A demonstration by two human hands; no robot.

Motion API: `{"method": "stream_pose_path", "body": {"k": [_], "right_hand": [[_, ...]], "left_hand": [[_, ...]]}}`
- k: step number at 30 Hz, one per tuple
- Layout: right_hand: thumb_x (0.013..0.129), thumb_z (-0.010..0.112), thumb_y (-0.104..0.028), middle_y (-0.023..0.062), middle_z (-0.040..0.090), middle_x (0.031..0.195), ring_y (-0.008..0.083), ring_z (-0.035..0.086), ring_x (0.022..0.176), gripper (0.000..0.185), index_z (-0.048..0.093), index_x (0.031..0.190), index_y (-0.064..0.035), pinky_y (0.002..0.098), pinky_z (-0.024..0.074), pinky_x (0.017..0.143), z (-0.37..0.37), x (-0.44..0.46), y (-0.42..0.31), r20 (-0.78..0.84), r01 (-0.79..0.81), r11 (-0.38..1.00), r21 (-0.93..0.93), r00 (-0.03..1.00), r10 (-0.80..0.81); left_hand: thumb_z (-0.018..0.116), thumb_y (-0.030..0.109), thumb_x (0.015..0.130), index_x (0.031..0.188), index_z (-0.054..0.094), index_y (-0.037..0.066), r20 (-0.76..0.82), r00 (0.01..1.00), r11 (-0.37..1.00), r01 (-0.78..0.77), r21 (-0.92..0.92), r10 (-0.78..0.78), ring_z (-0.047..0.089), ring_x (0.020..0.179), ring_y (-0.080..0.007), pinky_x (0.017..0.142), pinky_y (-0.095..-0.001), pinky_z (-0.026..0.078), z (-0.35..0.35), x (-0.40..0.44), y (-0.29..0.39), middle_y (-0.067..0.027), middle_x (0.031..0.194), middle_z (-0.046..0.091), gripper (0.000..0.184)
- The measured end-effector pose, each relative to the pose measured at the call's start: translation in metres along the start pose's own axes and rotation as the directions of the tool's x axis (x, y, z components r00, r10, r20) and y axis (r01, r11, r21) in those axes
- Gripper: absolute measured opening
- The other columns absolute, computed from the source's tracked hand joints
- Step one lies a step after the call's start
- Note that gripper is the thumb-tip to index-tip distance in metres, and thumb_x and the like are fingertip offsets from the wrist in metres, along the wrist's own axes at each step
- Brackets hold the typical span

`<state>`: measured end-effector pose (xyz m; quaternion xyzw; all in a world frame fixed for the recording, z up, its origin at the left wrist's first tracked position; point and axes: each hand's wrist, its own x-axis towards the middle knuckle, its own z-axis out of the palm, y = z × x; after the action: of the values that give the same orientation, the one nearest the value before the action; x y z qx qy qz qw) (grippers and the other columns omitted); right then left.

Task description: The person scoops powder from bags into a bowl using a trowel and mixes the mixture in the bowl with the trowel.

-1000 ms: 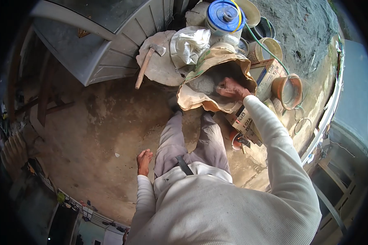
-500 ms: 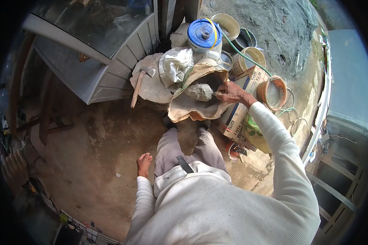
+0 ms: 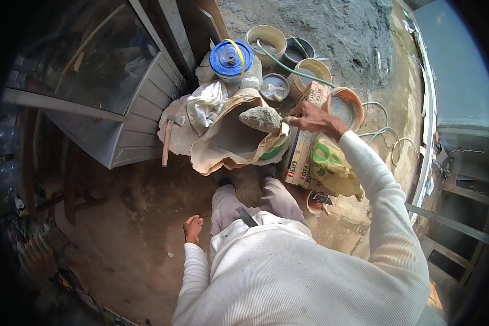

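Observation:
My right hand is closed around the handle of a trowel. Grey powder is heaped on the blade, above the right side of the open paper sack. More grey powder lies inside the sack, whose torn rim is folded outward. At my left side hangs my left hand, fingers curled in and apparently holding nothing, apart from every object.
A hammer and white bag lie left of the sack. Behind stand a blue-lidded bucket and several other buckets. Cardboard boxes, a yellow-green bag and a hose are at right. A glass-sided cabinet stands left.
The trowel with its powder has come up from inside the sack to its right rim, in my right hand. My view has shifted, so the objects appear further left. My left hand still hangs.

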<state>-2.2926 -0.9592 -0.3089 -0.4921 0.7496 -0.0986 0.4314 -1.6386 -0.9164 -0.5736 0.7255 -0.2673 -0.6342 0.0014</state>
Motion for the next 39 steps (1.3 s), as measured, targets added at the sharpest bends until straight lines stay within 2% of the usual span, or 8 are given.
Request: {"method": "stream_pose_path", "body": {"k": [4, 5, 8, 12, 17, 24, 29, 39], "right_hand": [[0.092, 0.065, -0.037, 0.0098, 0.067, 0.07, 0.0203, 0.062, 0.066, 0.043, 0.08, 0.095, 0.003, 0.0405, 0.0503, 0.063, -0.039, -0.041, 0.024, 0.0, -0.114, 0.99, 0.081, 0.993, 0.115], [0.091, 0.063, -0.038, 0.0086, 0.064, 0.067, 0.0181, 0.061, 0.064, 0.043, 0.078, 0.088, 0.0024, 0.0397, 0.0484, 0.059, -0.047, -0.05, 0.034, -0.021, -0.102, 0.991, 0.083, 0.994, 0.104], [0.091, 0.063, -0.037, 0.0048, 0.061, 0.064, 0.0155, 0.062, 0.06, 0.041, 0.073, 0.087, 0.0027, 0.0352, 0.0501, 0.057, -0.067, -0.072, 0.09, -0.067, -0.057, 0.993, 0.103, 0.996, 0.064], [0.09, 0.062, -0.033, 0.0026, 0.056, 0.059, 0.0138, 0.055, 0.051, 0.037, 0.063, 0.071, -0.0005, 0.0337, 0.0435, 0.05, -0.087, -0.105, 0.167, -0.147, -0.081, 0.984, 0.159, 0.984, 0.104], [0.09, 0.061, -0.03, 0.0021, 0.054, 0.057, 0.011, 0.05, 0.045, 0.035, 0.057, 0.064, -0.0058, 0.0321, 0.0402, 0.042, -0.102, -0.151, 0.24, -0.222, -0.2, 0.905, 0.374, 0.929, 0.297], [0.09, 0.063, -0.034, 0.0045, 0.056, 0.059, 0.0154, 0.053, 0.046, 0.039, 0.061, 0.067, -0.0027, 0.0344, 0.0397, 0.042, -0.065, -0.153, 0.355, -0.272, -0.286, 0.773, 0.566, 0.821, 0.502], [0.094, 0.063, -0.037, 0.0064, 0.057, 0.06, 0.0154, 0.051, 0.045, 0.045, 0.059, 0.065, -0.0026, 0.0356, 0.037, 0.041, -0.038, -0.142, 0.394, -0.326, -0.233, 0.676, 0.699, 0.737, 0.592], [0.096, 0.065, -0.039, 0.0056, 0.056, 0.06, 0.0167, 0.053, 0.045, 0.047, 0.062, 0.069, -0.0002, 0.0366, 0.0406, 0.042, -0.037, -0.131, 0.412, -0.339, -0.215, 0.695, 0.686, 0.751, 0.567]], "left_hand": [[0.066, 0.031, 0.106, 0.131, 0.072, 0.011, -0.008, 1.0, 1.0, 0.016, 0.026, -0.016, 0.073, 0.106, -0.0177, 0.091, -0.0332, 0.052, 0.033, -0.017, 0.0, -0.004, 0.113, 0.078, 0.032], [0.066, 0.031, 0.106, 0.13, 0.072, 0.011, -0.007, 1.0, 0.999, 0.019, 0.036, -0.019, 0.073, 0.105, -0.0173, 0.089, -0.0325, 0.052, 0.042, -0.02, 0.001, -0.0036, 0.112, 0.078, 0.032], [0.066, 0.031, 0.106, 0.128, 0.072, 0.012, 0.003, 1.0, 0.997, 0.011, 0.072, -0.011, 0.073, 0.103, -0.0158, 0.085, -0.0303, 0.052, 0.071, -0.032, 0.003, -0.003, 0.11, 0.078, 0.03], [0.068, 0.028, 0.105, 0.127, 0.073, 0.01, 0.016, 1.0, 0.994, -0.004, 0.11, 0.002, 0.072, 0.097, -0.0135, 0.078, -0.0275, 0.051, 0.105, -0.038, 0.005, -0.0015, 0.106, 0.078, 0.028], [0.068, 0.027, 0.105, 0.126, 0.074, 0.01, 0.004, 1.0, 0.993, -0.024, 0.119, 0.024, 0.071, 0.089, -0.0122, 0.074, -0.0267, 0.052, 0.139, -0.051, 0.019, -0.0004, 0.101, 0.077, 0.028], [0.069, 0.027, 0.104, 0.124, 0.076, 0.01, -0.009, 0.992, 0.978, -0.119, 0.169, 0.122, 0.069, 0.082, -0.0097, 0.071, -0.0253, 0.053, 0.159, -0.084, 0.034, -0.0002, 0.098, 0.077, 0.027], [0.068, 0.026, 0.104, 0.123, 0.076, 0.009, -0.044, 0.987, 0.964, -0.144, 0.223, 0.157, 0.067, 0.08, -0.0094, 0.072, -0.0252, 0.053, 0.156, -0.114, 0.04, -0.0001, 0.097, 0.077, 0.026], [0.072, 0.021, 0.101, 0.12, 0.08, 0.003, -0.06, 0.958, 0.905, -0.241, 0.351, 0.279, 0.069, 0.086, -0.0124, 0.08, -0.0283, 0.056, 0.15, -0.114, 0.024, -0.0033, 0.097, 0.078, 0.027]]}}
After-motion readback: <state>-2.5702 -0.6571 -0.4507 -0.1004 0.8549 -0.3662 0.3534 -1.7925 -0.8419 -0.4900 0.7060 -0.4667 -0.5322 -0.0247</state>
